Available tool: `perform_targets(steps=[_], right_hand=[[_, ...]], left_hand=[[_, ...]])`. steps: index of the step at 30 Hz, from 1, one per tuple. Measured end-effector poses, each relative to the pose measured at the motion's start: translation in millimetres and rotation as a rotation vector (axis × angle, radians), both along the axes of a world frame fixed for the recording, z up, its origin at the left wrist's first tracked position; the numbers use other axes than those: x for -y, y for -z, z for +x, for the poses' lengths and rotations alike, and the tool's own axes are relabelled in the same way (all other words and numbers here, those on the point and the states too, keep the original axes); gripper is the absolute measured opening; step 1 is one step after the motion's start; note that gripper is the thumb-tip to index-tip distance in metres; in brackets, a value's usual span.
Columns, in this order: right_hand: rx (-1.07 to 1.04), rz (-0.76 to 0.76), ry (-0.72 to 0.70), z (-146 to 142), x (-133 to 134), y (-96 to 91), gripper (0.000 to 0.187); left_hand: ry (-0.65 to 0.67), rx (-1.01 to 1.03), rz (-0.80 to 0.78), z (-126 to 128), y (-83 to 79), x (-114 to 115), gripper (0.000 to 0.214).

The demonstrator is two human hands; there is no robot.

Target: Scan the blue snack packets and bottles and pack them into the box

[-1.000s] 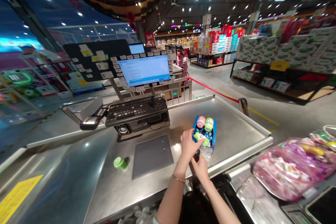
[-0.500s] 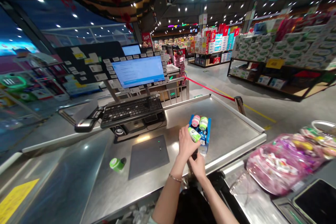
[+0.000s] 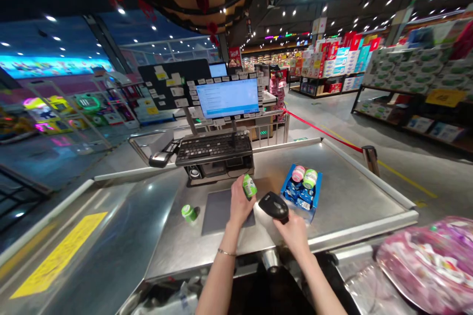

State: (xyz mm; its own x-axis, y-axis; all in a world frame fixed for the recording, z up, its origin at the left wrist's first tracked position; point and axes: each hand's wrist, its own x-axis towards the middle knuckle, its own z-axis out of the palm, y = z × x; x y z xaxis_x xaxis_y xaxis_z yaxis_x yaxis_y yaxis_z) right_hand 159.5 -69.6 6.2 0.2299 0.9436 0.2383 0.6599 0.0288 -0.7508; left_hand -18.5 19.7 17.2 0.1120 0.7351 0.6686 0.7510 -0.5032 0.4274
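My left hand (image 3: 241, 204) is closed around a small green bottle (image 3: 250, 186), held tilted above the dark grey pad (image 3: 218, 219). In my right hand (image 3: 293, 229) is a black handheld barcode scanner (image 3: 272, 205), its head pointing left toward the bottle, a short gap apart. A second green bottle (image 3: 188, 213) stands on the metal counter left of the pad. Right of the scanner sits an open blue box (image 3: 317, 192). Inside it are a pink bottle (image 3: 298, 173), a light green bottle (image 3: 310, 178) and blue shiny packets (image 3: 298, 195).
A monitor (image 3: 227, 98) and keyboard (image 3: 214, 147) stand at the back of the metal counter (image 3: 343, 182). Pink packaged goods (image 3: 424, 268) lie at the lower right. A red belt barrier (image 3: 321, 130) runs behind the counter. Yellow tape (image 3: 61, 253) marks the left side.
My left hand has carried the green bottle from over the blue box to the left, above the pad. My right hand has brought the scanner up into plain view. The camera has turned left.
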Motion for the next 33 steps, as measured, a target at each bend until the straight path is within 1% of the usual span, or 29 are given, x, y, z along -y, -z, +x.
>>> perform_targets(steps=[3,9,12,17,21,24,27,30,33], right_hand=[[0.041,-0.011,-0.058,-11,3,-10.3,0.029],[0.067,-0.029,-0.099,-23,5,-16.6,0.028],[0.071,-0.007,-0.107,-24,5,-18.5,0.030],[0.071,0.015,-0.093,-25,7,-19.8,0.032],[0.087,0.001,-0.100,-24,8,-23.5,0.029],[0.085,-0.006,-0.106,-23,9,-28.6,0.030],[0.082,-0.006,-0.117,-22,10,-32.2,0.031],[0.098,-0.007,-0.125,-21,10,-33.4,0.030],[0.109,-0.009,-0.125,-20,11,-33.7,0.029]], left_hand=[[-0.002,-0.091,0.019,-8,-3.9,3,0.075],[-0.006,-0.160,0.033,-13,-4.7,5,0.075],[-0.034,-0.129,0.024,-13,-2.1,6,0.077],[-0.002,-0.015,0.001,-16,0.6,6,0.075],[-0.010,-0.039,-0.003,-19,0.4,8,0.077],[-0.007,-0.041,-0.022,-20,-0.3,11,0.076],[-0.001,-0.042,-0.003,-20,-1.2,12,0.073],[-0.010,-0.057,0.021,-19,-2.0,12,0.076],[-0.010,-0.054,0.011,-19,-2.9,12,0.078]])
